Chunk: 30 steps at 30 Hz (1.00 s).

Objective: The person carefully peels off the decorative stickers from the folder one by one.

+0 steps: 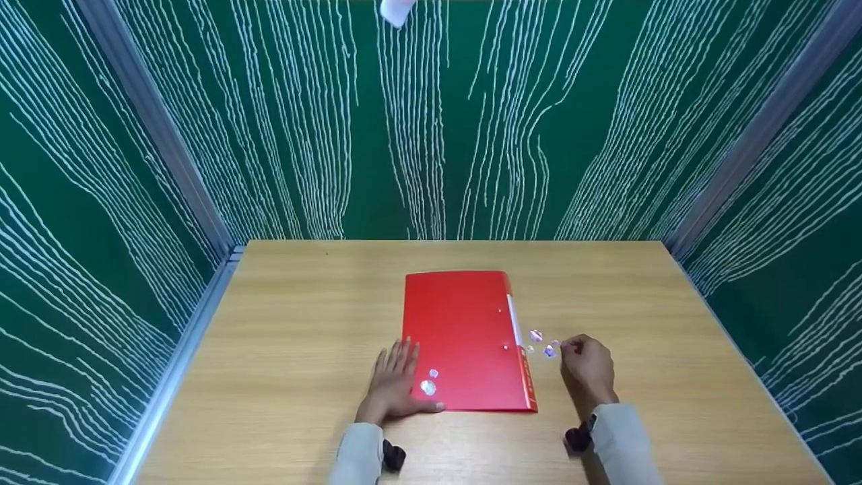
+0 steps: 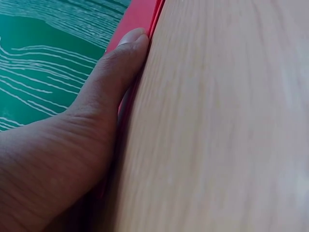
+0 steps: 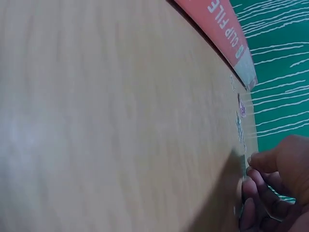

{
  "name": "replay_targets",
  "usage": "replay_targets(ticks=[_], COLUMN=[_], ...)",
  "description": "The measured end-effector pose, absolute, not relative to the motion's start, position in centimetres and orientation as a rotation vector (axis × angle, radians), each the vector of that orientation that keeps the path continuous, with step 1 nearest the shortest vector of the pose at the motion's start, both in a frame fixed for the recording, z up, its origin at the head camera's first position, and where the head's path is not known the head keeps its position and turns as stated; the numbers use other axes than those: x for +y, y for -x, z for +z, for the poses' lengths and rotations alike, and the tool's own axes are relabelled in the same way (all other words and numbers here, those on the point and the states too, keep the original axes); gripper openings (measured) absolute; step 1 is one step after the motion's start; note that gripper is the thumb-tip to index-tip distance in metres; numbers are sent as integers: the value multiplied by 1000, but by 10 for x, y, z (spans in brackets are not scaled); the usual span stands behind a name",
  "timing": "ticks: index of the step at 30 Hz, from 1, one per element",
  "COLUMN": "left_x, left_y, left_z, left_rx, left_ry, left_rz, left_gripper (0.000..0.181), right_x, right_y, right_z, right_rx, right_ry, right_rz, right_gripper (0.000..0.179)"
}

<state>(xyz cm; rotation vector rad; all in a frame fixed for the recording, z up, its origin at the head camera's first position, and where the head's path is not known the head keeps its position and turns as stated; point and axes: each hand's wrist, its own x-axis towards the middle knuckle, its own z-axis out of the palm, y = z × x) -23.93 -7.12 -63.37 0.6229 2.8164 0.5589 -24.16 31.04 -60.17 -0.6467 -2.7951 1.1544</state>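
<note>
A red clip file (image 1: 461, 337) lies closed on the table, its spine toward the right. My left hand (image 1: 397, 387) is spread flat over its lower left corner, the thumb (image 2: 130, 46) along the near edge. Two round shiny stickers (image 1: 428, 387) show on the cover beside that hand. Right of the spine, several small shiny stickers (image 1: 536, 335) lie on the wood. My right hand (image 1: 591, 367) is down at the table beside them with curled fingers. Thumb and forefinger tips (image 3: 251, 164) pinch together at the edge of a small shiny sticker (image 1: 556, 343), partly hidden by them.
The wooden table (image 1: 303, 323) is bounded by green walls (image 1: 458, 135) with white wavy lines. Grey metal posts (image 1: 151, 121) stand at the corners. A dark strap device (image 1: 579, 438) is worn on each wrist. A white object (image 1: 396, 10) is at the top edge.
</note>
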Motion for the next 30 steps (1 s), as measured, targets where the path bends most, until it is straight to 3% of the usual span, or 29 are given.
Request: replay_targets(ticks=[15, 30], left_x=[-72, -69], left_y=[230, 232], left_z=[-611, -620], left_rx=[2763, 2784], left_ry=[-633, -631], left_rz=[650, 624], left_gripper=[124, 127], right_x=[303, 267], right_y=[235, 241], right_z=[-603, -593], right_rx=[-2737, -2672], right_ry=[468, 158], right_rz=[1114, 1240], right_gripper=[21, 12])
